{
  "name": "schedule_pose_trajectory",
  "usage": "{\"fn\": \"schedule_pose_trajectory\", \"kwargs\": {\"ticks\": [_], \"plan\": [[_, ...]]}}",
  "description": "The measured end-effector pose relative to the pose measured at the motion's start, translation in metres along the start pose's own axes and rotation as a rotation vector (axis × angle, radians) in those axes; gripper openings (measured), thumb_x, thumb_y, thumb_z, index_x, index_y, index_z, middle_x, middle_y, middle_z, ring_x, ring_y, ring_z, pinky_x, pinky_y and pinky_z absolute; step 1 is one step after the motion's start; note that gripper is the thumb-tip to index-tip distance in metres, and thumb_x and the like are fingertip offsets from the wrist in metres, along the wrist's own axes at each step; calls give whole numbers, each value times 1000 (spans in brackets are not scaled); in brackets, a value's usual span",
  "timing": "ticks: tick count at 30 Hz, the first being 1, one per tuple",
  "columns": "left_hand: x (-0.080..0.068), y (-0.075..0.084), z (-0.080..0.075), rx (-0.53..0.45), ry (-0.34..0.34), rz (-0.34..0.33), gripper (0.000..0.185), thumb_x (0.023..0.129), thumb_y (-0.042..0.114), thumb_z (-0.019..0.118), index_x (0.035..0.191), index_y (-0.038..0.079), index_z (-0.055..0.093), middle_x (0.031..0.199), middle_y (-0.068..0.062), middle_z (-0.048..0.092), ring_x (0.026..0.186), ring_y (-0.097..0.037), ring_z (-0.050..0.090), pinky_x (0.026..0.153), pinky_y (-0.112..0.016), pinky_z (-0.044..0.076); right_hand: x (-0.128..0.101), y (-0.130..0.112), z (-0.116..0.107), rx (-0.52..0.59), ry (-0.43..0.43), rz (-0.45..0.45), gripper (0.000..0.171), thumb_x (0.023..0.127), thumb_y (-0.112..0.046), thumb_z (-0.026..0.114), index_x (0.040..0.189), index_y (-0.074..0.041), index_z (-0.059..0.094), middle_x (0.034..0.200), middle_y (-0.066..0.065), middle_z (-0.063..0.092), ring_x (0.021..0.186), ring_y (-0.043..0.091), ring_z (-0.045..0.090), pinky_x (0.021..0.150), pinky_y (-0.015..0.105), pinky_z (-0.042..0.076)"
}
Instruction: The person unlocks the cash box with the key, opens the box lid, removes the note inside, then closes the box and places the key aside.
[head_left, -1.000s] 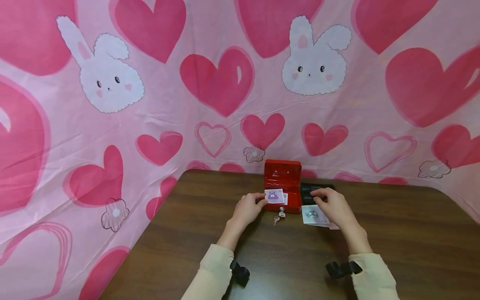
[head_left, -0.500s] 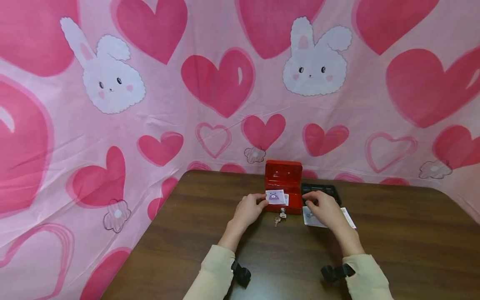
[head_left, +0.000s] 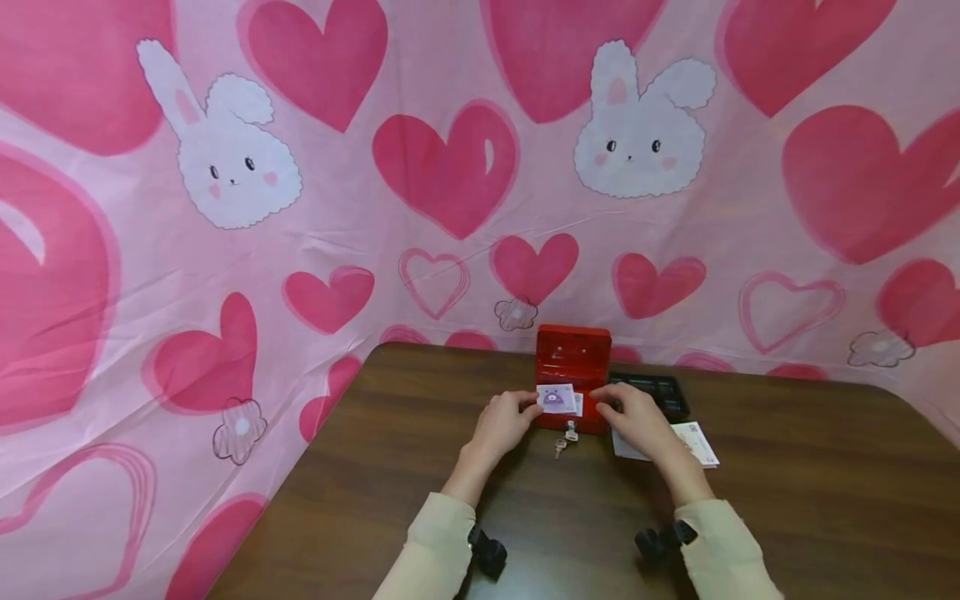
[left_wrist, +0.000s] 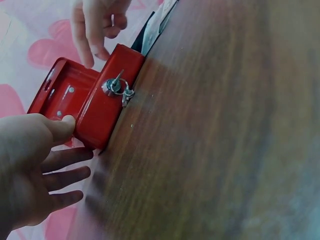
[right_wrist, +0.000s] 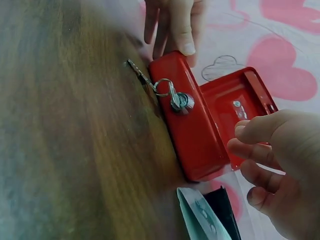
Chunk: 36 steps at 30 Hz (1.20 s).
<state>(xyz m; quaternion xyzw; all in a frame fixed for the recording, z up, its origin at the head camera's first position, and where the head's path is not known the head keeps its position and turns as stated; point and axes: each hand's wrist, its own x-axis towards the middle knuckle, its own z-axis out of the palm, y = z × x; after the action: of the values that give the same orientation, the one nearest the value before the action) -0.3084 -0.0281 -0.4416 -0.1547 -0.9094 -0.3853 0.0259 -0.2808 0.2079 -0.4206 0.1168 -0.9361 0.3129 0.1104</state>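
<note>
A small red metal cash box (head_left: 574,343) stands with its lid raised near the table's far edge. Purple bear-print play banknotes (head_left: 555,398) lie in it. Keys on a ring (left_wrist: 125,91) hang from the front lock. My left hand (head_left: 498,427) holds the box's left wall between thumb and index finger, with the other fingers extended outside. My right hand (head_left: 637,423) hovers by the right wall, fingers loosely bent, with nothing visible between them. More notes (head_left: 697,442) lie on the table partly under that hand and wrist. The inside of the box is largely hidden in both wrist views.
A black compartmented coin tray (head_left: 663,393) sits right of the box, behind the loose notes. The brown wooden table (head_left: 562,517) extends in front and to both sides. A pink heart-and-rabbit cloth (head_left: 442,175) hangs behind the table and along the left.
My right hand has moved left from above the coin tray and loose notes to the box's right wall, uncovering more of the tray. My left hand has stayed at the box.
</note>
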Motion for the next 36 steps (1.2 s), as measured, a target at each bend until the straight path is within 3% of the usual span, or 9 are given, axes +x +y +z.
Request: {"fn": "schedule_pose_trajectory", "kwargs": {"ticks": [21,29,36], "plan": [[0,0,-3,-40,-24,-18,37,97,28,65,131,14,67,131,-7,67,119,-26,64,100,-49,51,27,-11,19,-102,-63,20,23,89,-16,69,108,-3,74,107,17,73,98,33,65,94,55,51],[1,-1,-3,-35,-21,-7,36,97,29,64,130,14,67,130,-7,68,118,-26,65,100,-48,52,36,-11,22,-179,-120,48,26,87,-22,72,109,-7,75,105,13,75,95,27,56,90,50,49],[1,-1,-2,-40,-24,-18,37,96,30,65,130,14,68,129,-6,68,117,-26,64,99,-49,52,37,-13,24,-183,-160,96,28,87,-23,72,112,-11,75,110,11,74,99,28,54,99,56,45]]}}
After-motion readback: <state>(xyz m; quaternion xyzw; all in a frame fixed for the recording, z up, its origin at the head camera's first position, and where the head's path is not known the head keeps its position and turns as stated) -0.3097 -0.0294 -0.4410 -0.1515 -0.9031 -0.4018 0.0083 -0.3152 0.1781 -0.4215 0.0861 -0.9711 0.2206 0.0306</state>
